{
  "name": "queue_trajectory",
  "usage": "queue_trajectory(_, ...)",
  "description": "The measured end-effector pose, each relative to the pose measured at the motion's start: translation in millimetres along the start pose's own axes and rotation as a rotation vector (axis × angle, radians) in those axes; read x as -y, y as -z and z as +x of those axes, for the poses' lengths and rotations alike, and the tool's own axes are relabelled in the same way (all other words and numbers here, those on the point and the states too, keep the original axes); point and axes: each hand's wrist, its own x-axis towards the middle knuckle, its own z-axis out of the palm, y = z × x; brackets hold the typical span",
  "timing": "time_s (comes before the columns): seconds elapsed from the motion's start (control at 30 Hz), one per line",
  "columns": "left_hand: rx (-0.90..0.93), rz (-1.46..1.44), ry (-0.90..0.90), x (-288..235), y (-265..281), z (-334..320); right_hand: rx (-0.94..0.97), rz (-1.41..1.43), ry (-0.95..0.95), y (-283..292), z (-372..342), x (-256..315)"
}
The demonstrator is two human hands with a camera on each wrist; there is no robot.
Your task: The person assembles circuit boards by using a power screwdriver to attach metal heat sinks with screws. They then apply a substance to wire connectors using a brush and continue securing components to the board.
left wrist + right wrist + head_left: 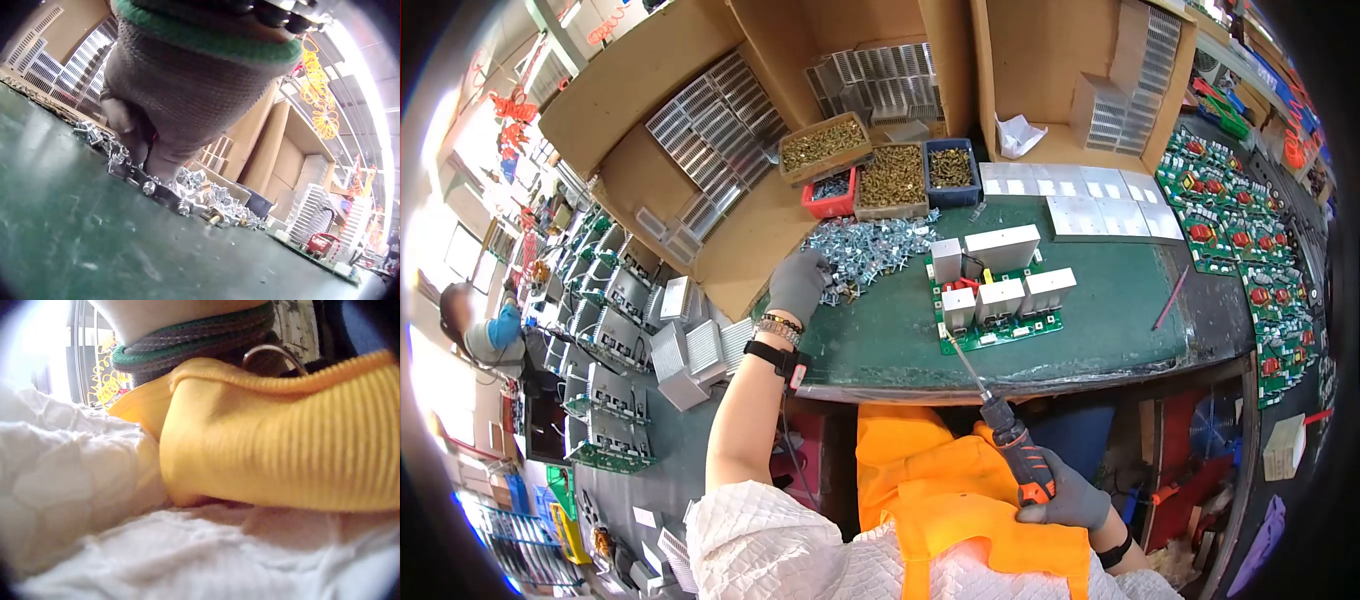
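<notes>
My gloved left hand (798,285) reaches down to a heap of small silvery screws with clamps (870,248). In the left wrist view its fingers (167,164) point into the near edge of the heap (215,199); I cannot tell if they pinch one. Near the lap, my gloved right hand (1072,492) grips a black and orange electric screwdriver (1022,455), its long bit pointing up toward the table. Ahead of that bit sits a green circuit board (1015,330) with several silver heatsinks (1002,245). Cloth fills most of the right wrist view, hiding the right fingers.
Behind the heap stand bins of brass screws (892,175), a red bin (830,195) and a blue bin (953,172). Cardboard boxes (1040,50) rise at the back. Flat metal plates (1090,200) lie right, near a thin red stick (1170,298). Finned heatsinks (685,360) stand left.
</notes>
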Motion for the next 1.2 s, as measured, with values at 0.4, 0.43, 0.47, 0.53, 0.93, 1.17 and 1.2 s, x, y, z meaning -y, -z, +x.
queue_trajectory(0.4,-0.019,0.111,-0.081,-3,-1,7,-0.006,-0.068,0.023,-3,1,-1)
queue_trajectory(0.43,-0.031,0.093,-0.055,-8,3,6,-0.002,-0.102,0.038,-2,1,-3)
queue_trajectory(0.47,-0.030,0.092,-0.067,-18,12,-3,0.002,-0.136,0.053,-1,1,-3)
queue_trajectory(0.53,-0.181,-0.731,-0.097,-36,29,-25,-0.006,-0.205,0.143,-1,5,5)
queue_trajectory(0.93,-0.002,-1.658,-0.116,-125,5,-128,0.022,-0.213,0.108,-21,8,31)
queue_trajectory(1.17,-0.163,-1.413,-0.226,-128,-10,-133,0.015,-0.135,0.102,-24,5,20)
queue_trajectory(1.2,-0.149,-1.379,-0.228,-128,-13,-133,0.005,-0.139,0.084,-24,4,21)
